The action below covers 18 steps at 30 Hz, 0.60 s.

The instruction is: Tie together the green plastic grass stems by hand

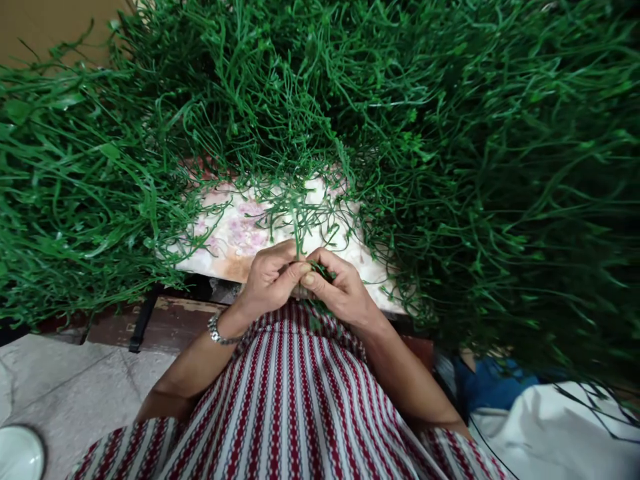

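Close together in front of my body, both hands are closed in a pinch. My left hand point(270, 279), with a metal watch point(216, 330) on its wrist, pinches a thin green stem point(299, 237) that stands up between thumb and forefinger. Thumb tip beside thumb tip, my right hand point(340, 285) pinches at the stem's lower end, and bits of green show inside its curled fingers. Just beyond lies a white floral cloth point(235, 233) with loose green stems point(310, 217) scattered over it.
Large tangled heaps of green stems rise at the left point(75, 193), at the back point(280, 80) and at the right point(480, 200). A brown wooden edge point(175, 325) runs below the cloth. A white round object point(20, 453) sits on the floor; white fabric point(555, 427) lies lower right.
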Motion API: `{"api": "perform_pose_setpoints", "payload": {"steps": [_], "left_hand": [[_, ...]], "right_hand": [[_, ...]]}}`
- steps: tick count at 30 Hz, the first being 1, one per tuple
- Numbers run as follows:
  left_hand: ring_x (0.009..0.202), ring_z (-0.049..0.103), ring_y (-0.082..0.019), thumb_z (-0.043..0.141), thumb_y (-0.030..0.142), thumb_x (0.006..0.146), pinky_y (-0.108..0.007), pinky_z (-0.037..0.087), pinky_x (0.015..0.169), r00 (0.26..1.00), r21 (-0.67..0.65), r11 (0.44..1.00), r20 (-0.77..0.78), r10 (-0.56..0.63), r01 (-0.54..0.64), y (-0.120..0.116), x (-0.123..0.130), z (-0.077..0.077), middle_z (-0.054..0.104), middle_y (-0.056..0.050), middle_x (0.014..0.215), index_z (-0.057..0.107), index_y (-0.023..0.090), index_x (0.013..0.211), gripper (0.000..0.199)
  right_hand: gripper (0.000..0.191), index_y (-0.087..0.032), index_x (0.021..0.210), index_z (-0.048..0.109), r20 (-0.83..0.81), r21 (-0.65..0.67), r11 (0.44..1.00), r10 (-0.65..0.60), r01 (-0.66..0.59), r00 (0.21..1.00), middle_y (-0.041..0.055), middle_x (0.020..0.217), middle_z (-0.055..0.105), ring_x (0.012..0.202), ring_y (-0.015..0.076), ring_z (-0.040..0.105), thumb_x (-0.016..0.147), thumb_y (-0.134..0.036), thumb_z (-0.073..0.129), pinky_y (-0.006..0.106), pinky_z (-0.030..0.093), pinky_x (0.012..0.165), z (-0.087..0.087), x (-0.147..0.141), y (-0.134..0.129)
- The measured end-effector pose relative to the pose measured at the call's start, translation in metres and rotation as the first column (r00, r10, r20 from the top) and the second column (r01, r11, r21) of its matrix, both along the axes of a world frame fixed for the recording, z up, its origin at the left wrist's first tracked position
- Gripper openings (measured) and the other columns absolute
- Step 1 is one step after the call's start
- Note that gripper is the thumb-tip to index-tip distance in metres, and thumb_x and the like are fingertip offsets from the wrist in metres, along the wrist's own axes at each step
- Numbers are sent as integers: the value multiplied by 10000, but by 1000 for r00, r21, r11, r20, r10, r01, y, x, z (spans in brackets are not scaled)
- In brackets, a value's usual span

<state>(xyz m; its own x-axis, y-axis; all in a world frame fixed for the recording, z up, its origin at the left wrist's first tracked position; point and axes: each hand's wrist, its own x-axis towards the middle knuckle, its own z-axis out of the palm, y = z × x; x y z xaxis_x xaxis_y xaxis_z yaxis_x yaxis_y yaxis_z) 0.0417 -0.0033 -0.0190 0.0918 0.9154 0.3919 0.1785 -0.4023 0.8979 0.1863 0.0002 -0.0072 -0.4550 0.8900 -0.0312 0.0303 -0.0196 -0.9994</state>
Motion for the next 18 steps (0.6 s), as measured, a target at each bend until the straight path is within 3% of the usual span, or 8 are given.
{"api": "perform_pose_setpoints", "payload": {"steps": [2,4,8,13,18], "left_hand": [[555,417,-89,536,233,820,-229,331,531,983,-144,975,97,-157,170,2,-5,3,452,16,592,509,153,631,206],[512,403,-80,551,292,814,-222,313,492,937,-264,911,236,-258,317,2,-10,5,443,18,562,513,149,610,252],[468,478,-86,587,343,787,-208,342,452,820,-363,781,480,-311,508,-1,-12,9,476,14,521,523,147,590,286],[471,535,-81,605,301,780,-182,387,438,767,-367,761,589,-255,535,-10,-6,9,491,15,550,524,139,616,244],[401,500,-51,604,273,777,-161,396,357,715,-359,782,682,-153,510,-11,0,8,477,26,618,522,140,654,199]], "right_hand": [[227,-149,765,519,54,33,995,88,-90,995,-39,644,444,589,68,394,843,-360,549,190,325,551,0,7,2],[244,-141,708,518,60,48,985,163,-165,985,-50,583,412,536,58,363,853,-336,534,190,291,507,1,13,3],[263,-132,704,560,-108,2,944,328,-330,938,-45,548,437,473,53,348,857,-341,519,193,271,451,3,17,5],[230,-121,719,596,-223,-43,921,368,-387,903,24,660,598,475,58,416,844,-304,538,193,313,448,2,19,9],[182,-129,727,580,-387,-113,927,291,-358,875,-1,595,574,419,49,388,824,-282,568,185,300,411,-1,15,3]]}}
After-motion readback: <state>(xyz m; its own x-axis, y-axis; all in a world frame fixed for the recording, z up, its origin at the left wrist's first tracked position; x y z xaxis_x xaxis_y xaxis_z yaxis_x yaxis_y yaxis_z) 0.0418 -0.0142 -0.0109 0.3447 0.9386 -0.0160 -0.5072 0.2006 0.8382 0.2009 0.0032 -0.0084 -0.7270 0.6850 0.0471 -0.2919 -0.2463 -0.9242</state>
